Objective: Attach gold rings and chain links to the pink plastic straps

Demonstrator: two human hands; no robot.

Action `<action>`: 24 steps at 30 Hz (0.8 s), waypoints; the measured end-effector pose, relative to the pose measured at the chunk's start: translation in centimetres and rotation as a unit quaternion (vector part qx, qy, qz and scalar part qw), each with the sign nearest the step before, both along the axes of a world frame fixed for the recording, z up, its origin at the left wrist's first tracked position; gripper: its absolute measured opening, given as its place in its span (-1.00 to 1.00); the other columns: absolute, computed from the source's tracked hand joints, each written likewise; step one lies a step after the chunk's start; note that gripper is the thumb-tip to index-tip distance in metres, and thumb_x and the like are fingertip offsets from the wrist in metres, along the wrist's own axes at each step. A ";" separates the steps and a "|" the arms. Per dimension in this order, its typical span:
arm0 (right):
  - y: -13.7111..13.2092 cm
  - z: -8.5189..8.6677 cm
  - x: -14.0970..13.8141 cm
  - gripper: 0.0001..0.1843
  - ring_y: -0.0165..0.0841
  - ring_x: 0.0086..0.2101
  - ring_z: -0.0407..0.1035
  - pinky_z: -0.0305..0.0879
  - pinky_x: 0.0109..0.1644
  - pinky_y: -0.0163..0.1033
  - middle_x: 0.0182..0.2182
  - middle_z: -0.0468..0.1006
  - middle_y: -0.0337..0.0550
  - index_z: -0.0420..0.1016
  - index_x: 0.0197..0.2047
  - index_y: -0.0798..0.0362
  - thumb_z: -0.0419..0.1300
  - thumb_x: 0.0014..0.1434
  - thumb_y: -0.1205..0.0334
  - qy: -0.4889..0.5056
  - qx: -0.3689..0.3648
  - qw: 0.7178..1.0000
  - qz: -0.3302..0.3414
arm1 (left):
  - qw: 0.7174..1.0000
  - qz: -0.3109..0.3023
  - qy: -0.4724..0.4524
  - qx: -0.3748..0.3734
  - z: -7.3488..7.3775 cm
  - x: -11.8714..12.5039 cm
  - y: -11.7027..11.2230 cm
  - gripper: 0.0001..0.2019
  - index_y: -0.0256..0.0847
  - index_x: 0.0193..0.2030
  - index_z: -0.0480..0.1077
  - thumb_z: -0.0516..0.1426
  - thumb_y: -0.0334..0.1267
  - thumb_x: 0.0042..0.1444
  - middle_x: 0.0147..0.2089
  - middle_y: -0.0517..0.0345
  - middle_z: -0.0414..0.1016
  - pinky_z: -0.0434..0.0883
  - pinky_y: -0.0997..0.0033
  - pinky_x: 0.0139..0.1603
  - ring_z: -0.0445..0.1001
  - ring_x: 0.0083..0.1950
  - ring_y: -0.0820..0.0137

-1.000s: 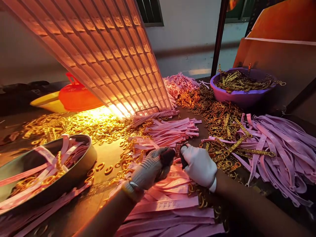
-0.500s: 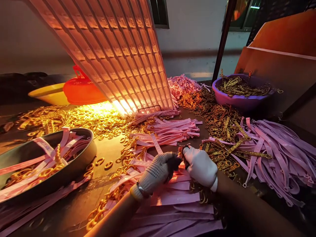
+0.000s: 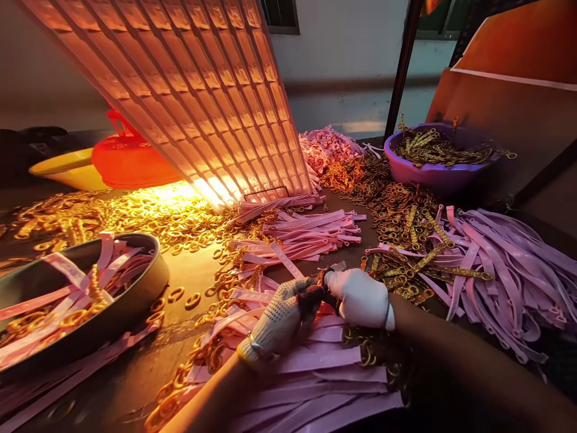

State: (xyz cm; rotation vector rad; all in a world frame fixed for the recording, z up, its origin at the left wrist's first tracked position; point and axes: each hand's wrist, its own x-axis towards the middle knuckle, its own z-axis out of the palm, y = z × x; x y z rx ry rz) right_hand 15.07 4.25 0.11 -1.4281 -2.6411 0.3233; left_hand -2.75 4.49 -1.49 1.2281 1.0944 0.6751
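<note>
My left hand (image 3: 283, 313), in a dotted pale glove with dark fingertips, is closed, its fingertips meeting those of my right hand. My right hand (image 3: 360, 296), in a white glove, is closed too, its fingers pinched together. What lies between them is hidden, though a small greyish piece (image 3: 339, 265) sticks out above the right fingers. Both hands are over a pile of flat pink straps (image 3: 329, 359). Gold-coloured rings (image 3: 367, 352) show at the ends of some of these straps, and more pink straps (image 3: 311, 234) lie just beyond my hands.
A dark pan (image 3: 163, 270) holding straps and rings stands at left. Loose gold links (image 3: 112, 219) spread under a lit ribbed panel (image 3: 216, 102), near a red lid-like object (image 3: 130, 159) and yellow basin (image 3: 63, 171). At right are a purple basin (image 3: 437, 177) and a strap heap (image 3: 500, 264).
My hands have come closer together, the left fingertips now touching the right ones. The whole view has shifted slightly, so surrounding things sit a little further left and higher.
</note>
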 end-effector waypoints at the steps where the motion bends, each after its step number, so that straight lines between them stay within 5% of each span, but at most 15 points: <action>1: 0.0 0.0 0.1 -0.69 -0.21 -0.23 0.51 0.18 -0.30 -0.24 -0.22 0.63 -0.01 0.44 -0.07 0.10 0.15 0.08 0.43 -0.005 0.003 1.000 -0.001 | 1.000 0.004 0.002 0.006 0.1 0.1 0.0 -0.60 -0.25 -0.48 0.36 0.24 0.08 0.01 -0.58 0.22 0.28 0.10 0.53 -0.59 0.13 -0.58 0.54; 8: -0.4 0.5 0.1 -0.74 -0.19 -0.22 0.51 0.23 -0.28 -0.26 -0.22 0.62 0.02 0.42 -0.06 0.12 0.18 0.14 0.35 -0.021 0.016 1.000 -0.011 | 0.984 0.003 0.109 0.143 0.5 0.1 -0.1 -0.63 -0.23 -0.50 0.36 0.09 0.02 0.16 -0.60 0.22 0.29 0.09 0.51 -0.59 0.16 -0.60 0.52; 15: -1.8 -0.1 0.1 -0.62 -0.23 -0.13 0.53 0.25 -0.19 -0.28 -0.13 0.64 -0.01 0.37 0.06 0.11 0.09 0.17 0.47 0.061 0.028 0.988 -0.137 | 0.971 0.050 0.126 0.195 0.6 1.7 -0.9 -0.71 -0.21 -0.43 0.42 0.03 -0.11 0.20 -0.60 0.25 0.34 0.15 0.49 -0.58 0.22 -0.62 0.49; 19: -1.8 0.0 0.3 -0.62 -0.20 -0.16 0.54 0.24 -0.23 -0.25 -0.17 0.65 0.00 0.37 0.06 0.11 0.10 0.16 0.44 0.027 0.024 0.994 -0.101 | 0.955 0.068 0.157 0.242 0.4 1.8 -1.9 -0.71 -0.24 -0.39 0.49 0.02 -0.17 0.20 -0.48 0.14 0.47 0.25 0.46 -0.44 0.36 -0.48 0.43; 24: -1.3 0.5 0.3 -0.71 -0.16 -0.23 0.54 0.20 -0.32 -0.22 -0.27 0.64 0.01 0.40 -0.03 0.12 0.09 0.16 0.40 -0.044 0.036 0.998 -0.033 | 0.950 0.063 0.174 0.250 0.1 1.2 -2.4 -0.69 -0.24 -0.43 0.47 0.03 -0.14 0.21 -0.52 0.18 0.41 0.21 0.45 -0.45 0.26 -0.50 0.45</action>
